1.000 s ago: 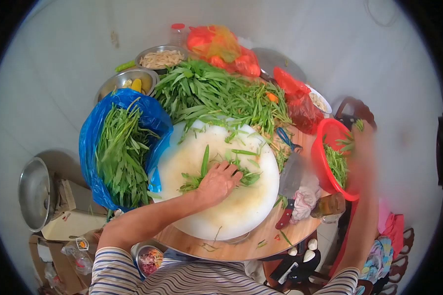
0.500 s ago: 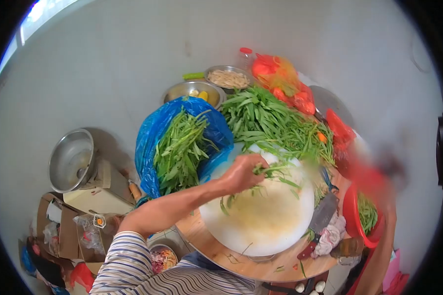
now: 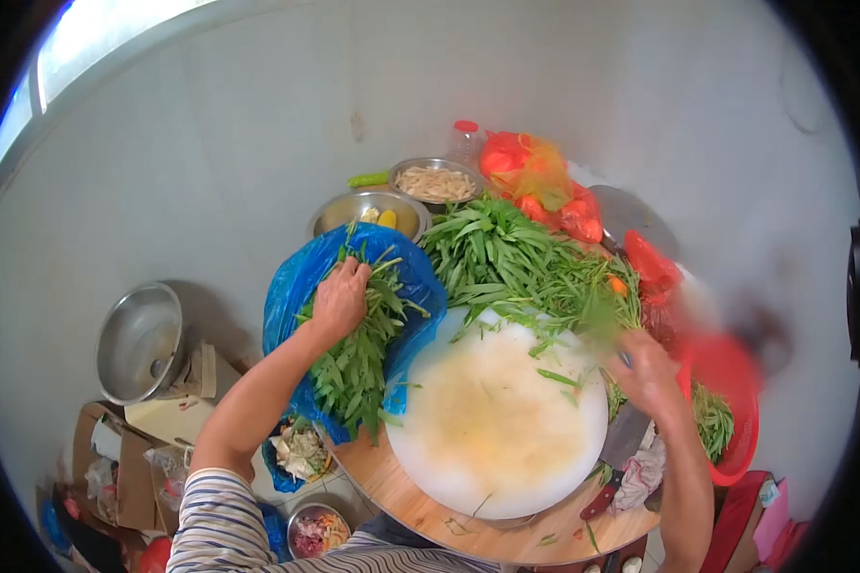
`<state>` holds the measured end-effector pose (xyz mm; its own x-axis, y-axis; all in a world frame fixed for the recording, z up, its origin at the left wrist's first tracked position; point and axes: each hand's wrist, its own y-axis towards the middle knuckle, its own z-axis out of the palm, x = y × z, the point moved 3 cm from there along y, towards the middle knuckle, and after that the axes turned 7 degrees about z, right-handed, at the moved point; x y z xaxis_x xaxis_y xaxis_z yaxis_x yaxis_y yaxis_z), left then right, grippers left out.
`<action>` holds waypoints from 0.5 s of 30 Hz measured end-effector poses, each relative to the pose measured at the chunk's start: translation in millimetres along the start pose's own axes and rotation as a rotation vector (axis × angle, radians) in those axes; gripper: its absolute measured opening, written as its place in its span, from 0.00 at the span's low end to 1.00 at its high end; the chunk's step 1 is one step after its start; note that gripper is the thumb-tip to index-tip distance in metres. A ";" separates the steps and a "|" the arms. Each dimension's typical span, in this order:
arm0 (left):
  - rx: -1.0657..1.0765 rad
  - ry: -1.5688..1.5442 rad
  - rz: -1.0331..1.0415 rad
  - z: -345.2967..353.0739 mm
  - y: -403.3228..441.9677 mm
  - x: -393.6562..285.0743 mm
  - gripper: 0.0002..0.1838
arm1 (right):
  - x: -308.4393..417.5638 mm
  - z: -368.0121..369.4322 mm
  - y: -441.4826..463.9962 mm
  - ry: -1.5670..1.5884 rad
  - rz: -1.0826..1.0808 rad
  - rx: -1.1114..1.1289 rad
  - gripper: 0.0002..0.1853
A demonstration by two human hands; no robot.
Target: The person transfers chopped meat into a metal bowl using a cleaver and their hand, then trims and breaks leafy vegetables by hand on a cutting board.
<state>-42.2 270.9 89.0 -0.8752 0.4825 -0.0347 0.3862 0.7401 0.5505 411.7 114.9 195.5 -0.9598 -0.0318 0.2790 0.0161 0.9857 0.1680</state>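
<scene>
My left hand [image 3: 341, 298] is closed around the stems of a bundle of leafy greens [image 3: 349, 377] inside a blue plastic bag [image 3: 285, 286]. My right hand [image 3: 648, 372] is at the right edge of the round white chopping board [image 3: 497, 420], fingers curled around something blue that I cannot make out. Just below that hand lies a cleaver [image 3: 626, 437], its dark red handle toward me, beside a crumpled cloth [image 3: 638, 477]. A few cut leaves [image 3: 556, 376] are scattered on the board. Behind it lies a big heap of greens [image 3: 506, 253].
To the right stands a red basin [image 3: 747, 420] of cut greens, partly blurred by a smear. Metal bowls [image 3: 438, 181], a lidded jar [image 3: 465, 143] and red bags [image 3: 535, 172] line the back. The wooden table edge [image 3: 535, 546] curves in front of me.
My left hand has left the board, where it held some greens, and moved left into the blue bag. My right hand has come from the red basin to the board's right edge.
</scene>
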 end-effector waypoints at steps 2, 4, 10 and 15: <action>0.055 -0.011 -0.044 -4.0 3.7 -7.3 0.15 | 6.6 28.8 20.8 -0.012 -0.074 0.020 0.25; 0.165 -0.019 -0.039 -5.8 10.9 -12.3 0.16 | 20.7 47.3 40.5 -0.025 -0.162 -0.033 0.31; 0.446 -0.179 0.024 -56.4 21.3 -18.3 0.34 | 61.5 110.3 139.8 -0.082 -0.269 -0.177 0.46; 0.308 -0.052 0.178 -108.9 18.8 -76.1 0.32 | 94.0 167.8 195.7 -0.031 -0.220 -0.216 0.43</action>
<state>0.0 197.1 192.9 -0.7734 0.6339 -0.0072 0.6080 0.7448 0.2750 277.6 332.6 96.0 -0.9548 -0.2320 0.1856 -0.1367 0.8977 0.4189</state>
